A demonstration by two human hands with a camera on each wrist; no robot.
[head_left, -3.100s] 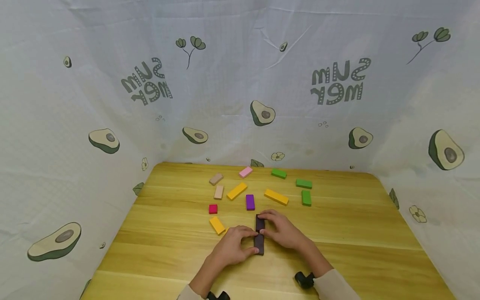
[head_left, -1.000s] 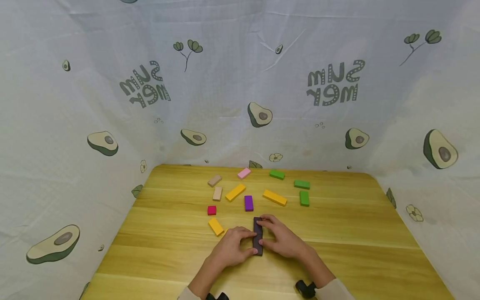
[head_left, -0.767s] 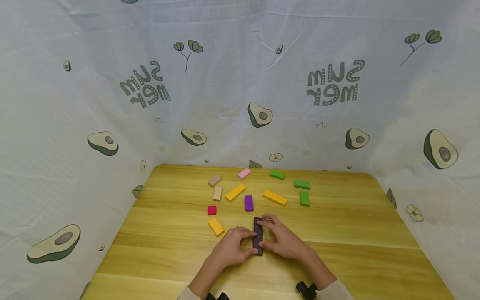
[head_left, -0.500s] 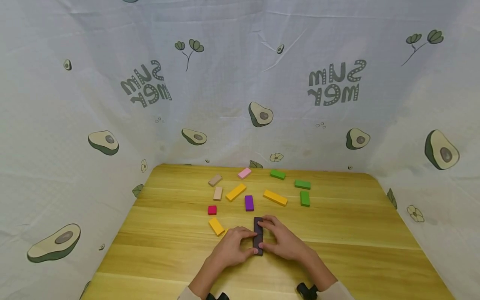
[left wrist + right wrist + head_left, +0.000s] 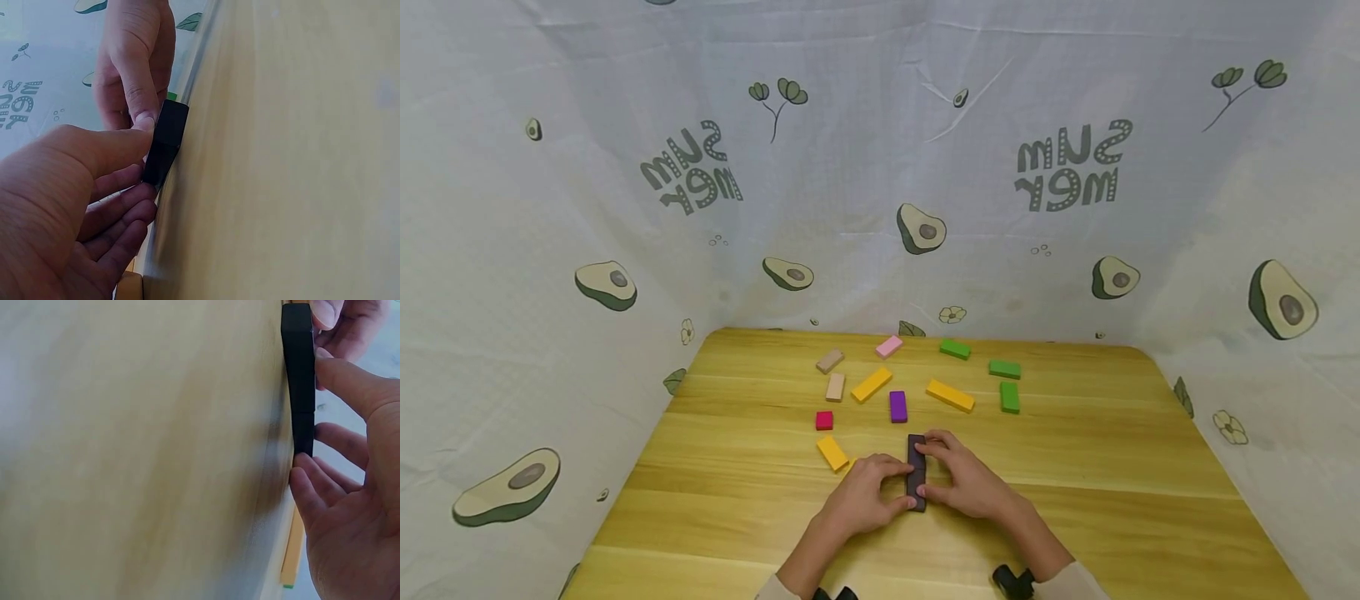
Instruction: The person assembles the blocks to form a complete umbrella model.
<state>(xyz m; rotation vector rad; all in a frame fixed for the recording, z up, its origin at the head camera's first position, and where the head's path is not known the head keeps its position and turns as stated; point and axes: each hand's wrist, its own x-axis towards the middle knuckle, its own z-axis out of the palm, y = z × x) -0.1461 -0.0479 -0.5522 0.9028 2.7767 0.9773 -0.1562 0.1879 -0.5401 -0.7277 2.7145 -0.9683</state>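
Observation:
Two black rectangular blocks lie end to end on the wooden table in the head view, a far one (image 5: 916, 457) and a near one (image 5: 915, 481). From the left side, my left hand (image 5: 863, 493) grips the near block, its thumb at the near end and its index finger by the joint. My right hand (image 5: 967, 477) holds the pair from the right, with fingers at the far block and the thumb against the near one. In the right wrist view a fine seam crosses the black blocks (image 5: 302, 381), which line up straight.
Beyond the hands lie a purple block (image 5: 898, 407), long yellow blocks (image 5: 951, 395), green blocks (image 5: 1010, 397), a pink block (image 5: 889, 347), beige blocks (image 5: 835, 387) and a red square block (image 5: 824, 421). A shorter yellow block (image 5: 832, 453) lies near my left hand. Printed cloth (image 5: 850, 183) surrounds the table.
About three seconds ago the black blocks were slightly offset; now they form one straight bar. My right thumb has slid nearer along them. Over the last second, nothing visibly moves.

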